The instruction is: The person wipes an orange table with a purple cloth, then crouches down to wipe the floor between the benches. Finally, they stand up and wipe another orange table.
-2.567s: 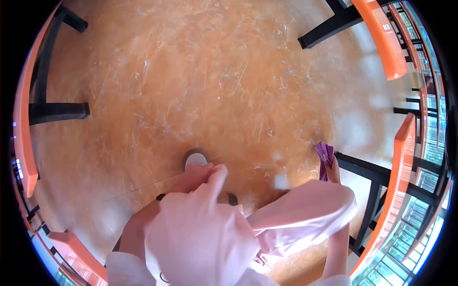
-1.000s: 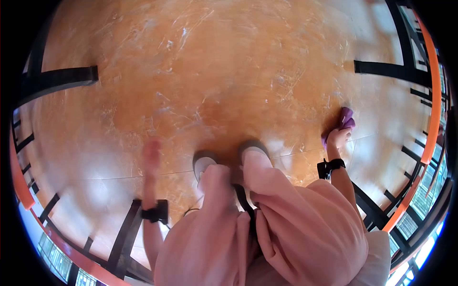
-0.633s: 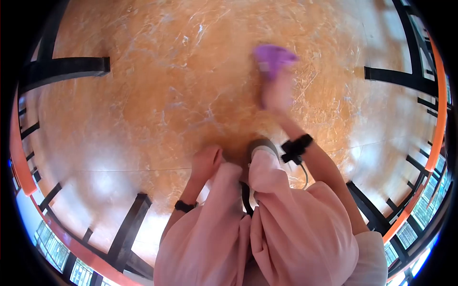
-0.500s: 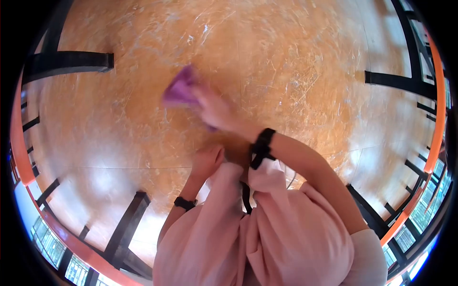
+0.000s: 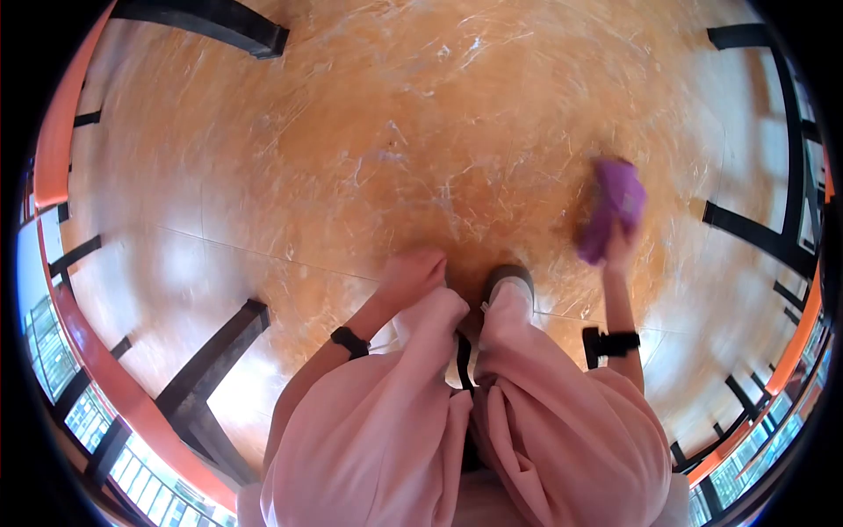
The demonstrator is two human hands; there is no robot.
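Marbled floor (image 5: 351,114) beneath black furniture legs (image 5: 215,356)

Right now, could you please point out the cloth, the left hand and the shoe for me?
Cloth (image 5: 620,191): head view, on its purple middle.
Left hand (image 5: 414,274): head view, on the middle of the hand.
Shoe (image 5: 509,274): head view, on its toe.

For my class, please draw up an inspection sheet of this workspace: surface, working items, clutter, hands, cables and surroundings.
Surface: marbled orange-brown floor, pale streaks, glossy reflections.
Working items: purple cloth, blurred; floor contact unclear.
Clutter: nothing seen.
Hands: right hand holds the cloth; left hand near the left knee, nothing visibly held.
Cables: black strap or cord between the trouser legs; which, unclear.
Surroundings: black furniture legs and orange furniture edges on both sides.
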